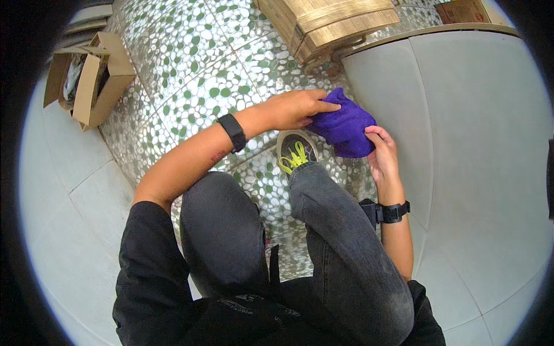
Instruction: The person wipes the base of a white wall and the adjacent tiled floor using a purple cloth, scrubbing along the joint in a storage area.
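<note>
A bunched purple cloth [346, 125] is held between my two hands, above the floor and just beyond a shoe with yellow laces [297, 151]. My left hand [298, 108] grips its left side, the index finger lying over the fabric. At the cloth's right edge, my right hand [383, 149] pinches it between thumb and fingers. Folds of the cloth hide some fingertips. Both wrists wear black bands.
A slatted wooden chest [333, 26] stands on the pebble-patterned floor [207, 86] at the top. An open cardboard box [108, 86] is at the upper left. Pale tiled walls rise on both sides, the right one [389, 86] close to my right hand.
</note>
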Demonstrator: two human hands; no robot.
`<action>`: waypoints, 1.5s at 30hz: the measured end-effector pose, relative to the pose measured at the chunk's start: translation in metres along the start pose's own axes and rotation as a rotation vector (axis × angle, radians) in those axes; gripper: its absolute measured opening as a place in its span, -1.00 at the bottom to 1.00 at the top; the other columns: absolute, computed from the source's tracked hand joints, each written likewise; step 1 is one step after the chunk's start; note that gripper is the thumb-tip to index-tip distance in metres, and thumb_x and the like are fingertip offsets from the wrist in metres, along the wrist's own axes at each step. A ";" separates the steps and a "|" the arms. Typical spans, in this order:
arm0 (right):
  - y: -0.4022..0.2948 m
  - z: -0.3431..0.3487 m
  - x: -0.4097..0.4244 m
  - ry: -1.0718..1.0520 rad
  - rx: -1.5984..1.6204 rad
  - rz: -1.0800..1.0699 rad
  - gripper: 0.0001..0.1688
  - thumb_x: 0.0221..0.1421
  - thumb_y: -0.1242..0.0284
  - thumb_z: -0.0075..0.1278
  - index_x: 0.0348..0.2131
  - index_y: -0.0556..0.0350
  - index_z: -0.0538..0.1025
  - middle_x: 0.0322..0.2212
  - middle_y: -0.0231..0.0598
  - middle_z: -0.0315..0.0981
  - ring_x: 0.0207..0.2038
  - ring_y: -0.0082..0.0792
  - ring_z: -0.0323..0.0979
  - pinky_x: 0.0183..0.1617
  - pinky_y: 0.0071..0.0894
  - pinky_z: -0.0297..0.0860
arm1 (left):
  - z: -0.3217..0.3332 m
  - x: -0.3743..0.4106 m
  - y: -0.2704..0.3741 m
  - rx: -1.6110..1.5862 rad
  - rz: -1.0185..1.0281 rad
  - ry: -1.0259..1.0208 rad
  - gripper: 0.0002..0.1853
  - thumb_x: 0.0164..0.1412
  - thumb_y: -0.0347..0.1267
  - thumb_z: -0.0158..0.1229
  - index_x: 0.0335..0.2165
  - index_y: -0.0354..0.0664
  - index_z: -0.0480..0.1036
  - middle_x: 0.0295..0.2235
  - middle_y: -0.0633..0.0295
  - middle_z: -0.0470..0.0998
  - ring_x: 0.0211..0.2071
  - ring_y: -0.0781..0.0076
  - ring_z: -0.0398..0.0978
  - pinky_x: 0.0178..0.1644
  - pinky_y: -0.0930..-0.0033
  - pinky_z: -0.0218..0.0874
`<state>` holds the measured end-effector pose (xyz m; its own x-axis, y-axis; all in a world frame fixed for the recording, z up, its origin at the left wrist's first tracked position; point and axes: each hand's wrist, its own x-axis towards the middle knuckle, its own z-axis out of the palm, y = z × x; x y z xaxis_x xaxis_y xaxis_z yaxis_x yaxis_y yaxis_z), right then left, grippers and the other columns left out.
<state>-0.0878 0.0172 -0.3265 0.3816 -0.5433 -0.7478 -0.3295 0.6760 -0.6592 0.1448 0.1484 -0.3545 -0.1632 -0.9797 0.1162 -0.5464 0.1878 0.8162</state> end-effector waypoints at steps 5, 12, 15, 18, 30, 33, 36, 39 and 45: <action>0.010 0.022 0.000 -0.008 -0.352 -0.122 -0.58 -0.14 0.41 0.20 -0.25 0.23 0.46 -0.22 -0.16 0.34 -0.19 -0.33 0.34 -0.07 -0.42 0.29 | -0.001 0.016 0.016 0.323 -0.023 0.140 -0.53 -0.23 -0.42 0.26 -0.21 -0.15 0.40 -0.21 0.11 0.34 -0.17 0.12 0.35 -0.16 0.20 0.23; 0.027 0.012 0.009 0.168 -1.169 -0.627 -0.45 -0.31 0.28 0.27 -0.27 0.17 0.47 -0.07 0.10 0.22 0.01 -0.10 0.16 0.08 -0.18 0.16 | 0.002 0.033 0.007 0.138 -0.177 0.225 -0.57 -0.18 -0.21 0.24 -0.31 -0.20 0.40 -0.49 0.10 0.48 -0.43 0.19 0.46 -0.28 0.21 0.26; 0.028 0.015 0.010 0.200 -0.909 -0.678 -0.59 -0.12 0.34 0.14 -0.26 0.21 0.46 -0.10 -0.06 0.33 -0.07 -0.24 0.28 -0.01 -0.26 0.24 | 0.009 0.043 -0.003 -0.146 -0.458 0.392 -0.54 -0.20 -0.17 0.26 -0.32 -0.22 0.39 -0.54 0.09 0.48 -0.51 0.18 0.46 -0.39 0.27 0.29; 0.030 0.020 0.018 0.025 -0.099 -0.354 -0.69 0.06 0.42 -0.01 -0.20 0.23 0.43 -0.21 -0.26 0.44 -0.22 -0.42 0.43 -0.11 -0.43 0.33 | 0.015 0.053 -0.009 -0.315 -0.650 0.458 -0.42 -0.18 -0.06 0.26 -0.32 -0.37 0.43 -0.46 0.02 0.53 -0.45 0.21 0.49 -0.33 0.29 0.30; 0.031 0.037 0.109 -0.053 0.670 0.022 -0.63 0.05 0.53 0.01 -0.11 0.19 0.35 -0.18 -0.20 0.41 -0.16 -0.31 0.40 -0.01 -0.30 0.36 | 0.066 0.117 -0.064 -0.248 -0.889 0.762 -0.59 -0.13 -0.23 0.20 -0.24 -0.17 0.48 -0.29 0.00 0.53 -0.24 0.13 0.49 -0.13 0.26 0.27; 0.032 0.043 0.131 0.054 0.675 0.065 -0.68 0.02 0.56 0.03 -0.16 0.18 0.39 -0.24 -0.19 0.45 -0.19 -0.31 0.43 -0.04 -0.31 0.38 | 0.072 0.123 -0.071 -0.240 -0.874 0.772 -0.65 -0.11 -0.28 0.18 -0.25 -0.08 0.51 -0.26 0.04 0.53 -0.22 0.14 0.49 -0.11 0.27 0.26; 0.030 0.040 0.121 0.087 0.708 0.039 -0.71 0.02 0.58 0.01 -0.19 0.19 0.41 -0.26 -0.16 0.46 -0.20 -0.30 0.44 -0.03 -0.33 0.39 | 0.081 0.120 -0.085 -0.380 -0.931 0.743 -0.68 -0.11 -0.30 0.21 -0.27 -0.08 0.54 -0.33 0.05 0.56 -0.30 0.20 0.53 -0.18 0.33 0.31; 0.039 0.010 0.106 0.032 0.680 0.048 -0.76 0.07 0.54 -0.06 -0.21 0.28 0.42 -0.24 -0.12 0.46 -0.20 -0.29 0.44 -0.02 -0.36 0.38 | 0.104 0.116 -0.088 -0.340 -0.871 0.689 -0.69 -0.12 -0.30 0.22 -0.30 -0.11 0.55 -0.41 0.05 0.57 -0.38 0.23 0.55 -0.24 0.36 0.34; 0.084 -0.049 0.046 0.400 0.754 0.057 -0.69 0.15 0.51 -0.19 -0.12 0.32 0.36 -0.20 -0.09 0.43 -0.19 -0.28 0.43 -0.05 -0.34 0.37 | 0.170 0.113 -0.021 -0.448 -0.727 0.596 -0.77 -0.20 -0.43 0.21 -0.42 -0.23 0.56 -0.45 0.02 0.56 -0.39 0.17 0.53 -0.20 0.30 0.32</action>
<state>-0.1404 0.0241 -0.4200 0.0017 -0.5376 -0.8432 0.3780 0.7810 -0.4972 -0.0021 0.0455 -0.4548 0.5819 -0.7447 -0.3268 0.0248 -0.3854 0.9224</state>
